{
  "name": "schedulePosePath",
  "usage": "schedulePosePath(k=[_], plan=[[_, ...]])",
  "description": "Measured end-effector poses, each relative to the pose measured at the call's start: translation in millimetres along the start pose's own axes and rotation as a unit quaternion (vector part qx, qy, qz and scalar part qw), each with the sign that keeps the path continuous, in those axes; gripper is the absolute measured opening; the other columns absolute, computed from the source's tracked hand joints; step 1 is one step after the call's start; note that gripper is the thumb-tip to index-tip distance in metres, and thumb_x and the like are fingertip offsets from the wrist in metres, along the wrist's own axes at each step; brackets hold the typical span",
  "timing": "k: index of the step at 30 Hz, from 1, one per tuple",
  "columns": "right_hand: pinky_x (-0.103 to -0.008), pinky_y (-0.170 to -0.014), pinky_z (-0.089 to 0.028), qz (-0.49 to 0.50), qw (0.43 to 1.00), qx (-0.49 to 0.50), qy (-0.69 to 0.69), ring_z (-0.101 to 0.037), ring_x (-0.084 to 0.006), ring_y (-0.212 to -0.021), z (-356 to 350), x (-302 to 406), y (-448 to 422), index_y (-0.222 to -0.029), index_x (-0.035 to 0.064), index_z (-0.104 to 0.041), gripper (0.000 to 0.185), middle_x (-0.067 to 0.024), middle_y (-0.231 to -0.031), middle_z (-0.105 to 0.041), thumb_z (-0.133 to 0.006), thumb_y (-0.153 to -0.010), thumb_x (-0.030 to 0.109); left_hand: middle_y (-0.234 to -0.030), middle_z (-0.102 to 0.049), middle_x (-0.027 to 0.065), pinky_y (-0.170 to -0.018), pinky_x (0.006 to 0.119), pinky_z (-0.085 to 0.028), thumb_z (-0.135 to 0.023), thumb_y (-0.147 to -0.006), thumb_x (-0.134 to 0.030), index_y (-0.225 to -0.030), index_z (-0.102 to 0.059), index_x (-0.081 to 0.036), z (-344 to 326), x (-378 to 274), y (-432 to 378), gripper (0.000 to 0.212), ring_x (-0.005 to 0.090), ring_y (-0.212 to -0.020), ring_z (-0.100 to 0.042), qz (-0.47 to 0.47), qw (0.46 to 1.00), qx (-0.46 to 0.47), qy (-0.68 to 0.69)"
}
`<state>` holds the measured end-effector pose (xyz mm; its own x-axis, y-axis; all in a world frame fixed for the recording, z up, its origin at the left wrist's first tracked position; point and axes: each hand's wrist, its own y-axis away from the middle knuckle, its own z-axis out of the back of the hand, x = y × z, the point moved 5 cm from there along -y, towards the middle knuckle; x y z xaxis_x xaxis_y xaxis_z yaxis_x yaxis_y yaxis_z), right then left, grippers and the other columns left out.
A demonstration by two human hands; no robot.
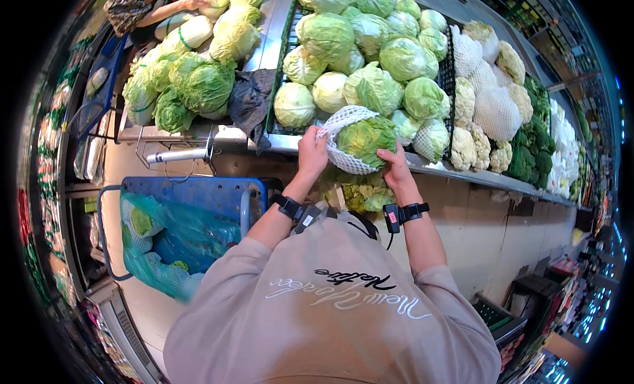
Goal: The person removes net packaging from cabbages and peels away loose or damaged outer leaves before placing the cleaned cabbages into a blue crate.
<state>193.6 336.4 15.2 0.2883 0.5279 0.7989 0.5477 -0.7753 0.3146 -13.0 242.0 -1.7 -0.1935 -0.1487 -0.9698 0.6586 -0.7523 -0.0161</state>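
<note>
A green cabbage (365, 140) is between my two hands, in front of the display's metal edge. White foam netting (342, 148) wraps around its left side and underside, while its right side is bare. My left hand (313, 150) grips the netting at the left. My right hand (395, 163) holds the cabbage's right side, thumb on the leaves. Just beyond, a pile of round cabbages (374, 89) fills a dark crate, one of them in netting (431, 139) near the front. Loose leaves (364, 193) lie below my hands, partly hidden by them.
Napa cabbages (200, 81) and a dark cloth (251, 104) lie at left, where another person's hand (195, 2) touches one. Cauliflowers (463, 148) and broccoli (535, 151) are at right. A blue cart (193, 185) with netted produce in a green plastic bag (143, 270) stands at lower left.
</note>
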Motion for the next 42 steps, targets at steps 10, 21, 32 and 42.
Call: schedulePosePath(k=[10,21,32,42], plan=[[-0.045,-0.105,-0.042,-0.002,0.965,-0.093,-0.246,-0.054,-0.0298,-0.121,88.2,-29.1,69.0,-0.134,0.0014,-0.047,0.058,-0.0134,-0.131,-0.056,-0.062,-0.079,0.006,-0.085,-0.064,0.0223,-0.071,0.04,-0.047,-0.054,-0.093,-0.017,-0.093,-0.059,0.005,-69.3,-11.6,4.3,0.023,0.0339,-0.08,-0.061,-0.003,0.986,0.159,-0.044],[-0.0543,-0.11,-0.035,0.059,0.923,-0.146,-0.35,-0.048,-0.0351,-0.128,197.0,-14.5,159.1,-0.141,0.0095,-0.045,0.062,-0.0135,-0.14,-0.05,-0.05,-0.087,0.039,-0.085,-0.065,0.0175,-0.072,0.039,-0.048,-0.055,-0.092,-0.019,-0.098,-0.059,0.005,-120.2,26.3,27.8,0.025,0.0279,-0.08,-0.062,0.129,0.969,0.21,0.01],[-0.052,-0.1,-0.047,0.019,0.93,-0.137,-0.342,-0.059,-0.0359,-0.114,291.5,6.0,207.7,-0.135,0.0003,-0.047,0.063,-0.0177,-0.128,-0.058,-0.061,-0.078,0.023,-0.098,-0.066,0.011,-0.078,0.038,-0.049,-0.056,-0.095,-0.026,-0.112,-0.061,-0.004,-182.4,112.0,124.9,0.029,0.0238,-0.09,-0.063,0.495,0.823,0.252,0.12],[-0.0489,-0.098,-0.049,-0.03,0.94,-0.098,-0.325,-0.06,-0.0348,-0.112,323.1,2.1,207.1,-0.135,-0.0029,-0.046,0.067,-0.0194,-0.127,-0.059,-0.064,-0.076,0.023,-0.097,-0.065,0.0099,-0.067,0.039,-0.054,-0.047,-0.099,-0.031,-0.116,-0.054,-0.009,-265.2,151.7,193.4,0.029,0.024,-0.08,-0.068,0.567,0.753,0.335,0.007]])
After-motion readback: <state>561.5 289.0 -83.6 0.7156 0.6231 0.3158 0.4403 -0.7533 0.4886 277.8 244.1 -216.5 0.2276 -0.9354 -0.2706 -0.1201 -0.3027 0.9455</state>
